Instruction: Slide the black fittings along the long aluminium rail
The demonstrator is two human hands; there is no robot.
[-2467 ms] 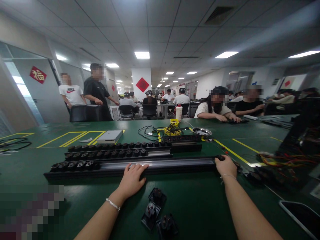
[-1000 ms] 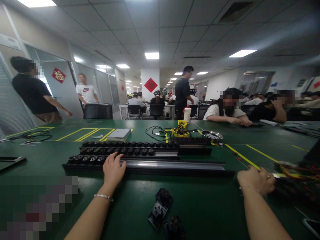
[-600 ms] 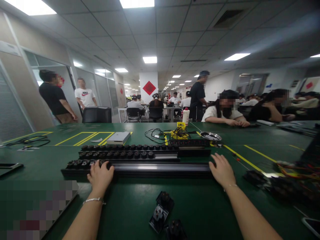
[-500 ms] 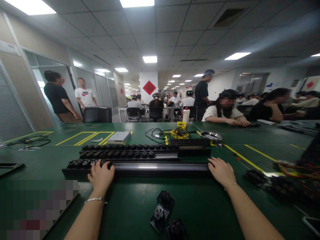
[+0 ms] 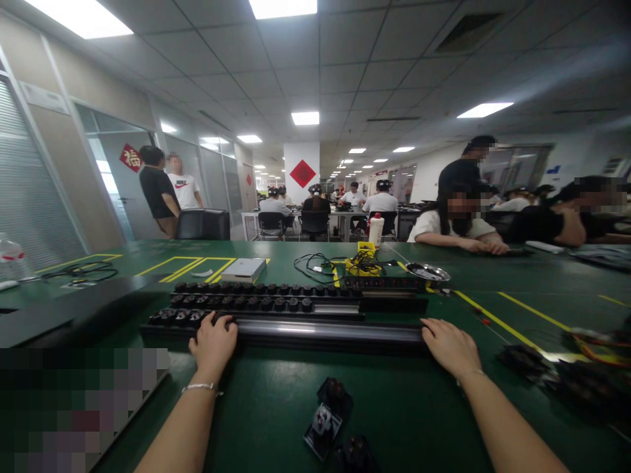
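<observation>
A long dark rail [image 5: 320, 333] with a shiny metallic top lies across the green table in front of me. Several black socket modules [image 5: 182, 319] sit in a row at its left end. My left hand [image 5: 213, 341] has its fingers curled over the rail beside these modules. At the far right end, my right hand [image 5: 451, 345] rests with fingers bent over the rail's edge; its fingertips are partly hidden. Nearer to me lie several loose black socket modules [image 5: 323, 424], one showing metal contacts.
Behind the rail are more rails with black modules [image 5: 266, 302]. A silver box [image 5: 242, 270], black cables [image 5: 315, 266], a yellow bin [image 5: 363, 264] and a metal dish [image 5: 428, 272] stand farther back. Dark parts with wires [image 5: 586, 374] lie right. A person [image 5: 458, 226] sits across.
The view has turned slightly left, so the table contents appear shifted right. Both hands stay at the same places on the rail. A standing person in the background has moved right.
</observation>
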